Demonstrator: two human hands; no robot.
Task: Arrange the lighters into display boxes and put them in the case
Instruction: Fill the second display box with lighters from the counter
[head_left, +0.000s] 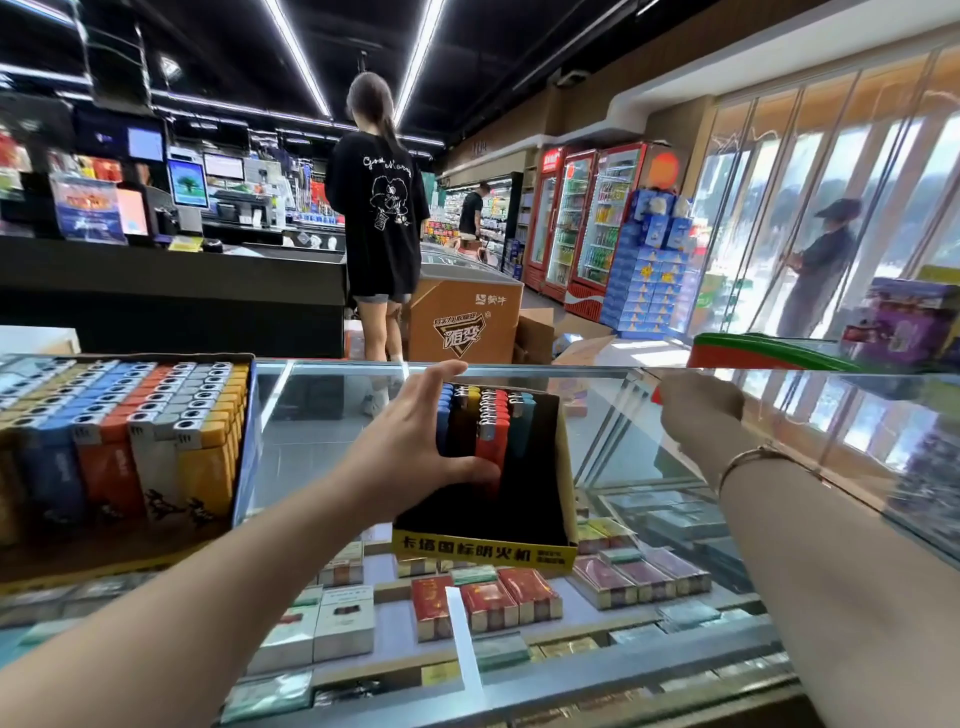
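Head view
Left hand (415, 441): fingers spread wide over the far edge of the lighters, thumb curled under their near side, gripping the bunch.
Lighters (485, 428): blue, black, yellow, red and teal, upright in rows at the left of the display box.
Display box (485, 551): black inside with a yellow printed front, standing on the glass counter (322, 415); its right part holds none.
Right hand (698, 408): curled, pinching something red at the counter's far edge; what it is cannot be told.
Full box (119, 431): packed with coloured lighters, on the counter at left, apart from the display box.
Cigarette packs (483, 603): in rows under the glass.
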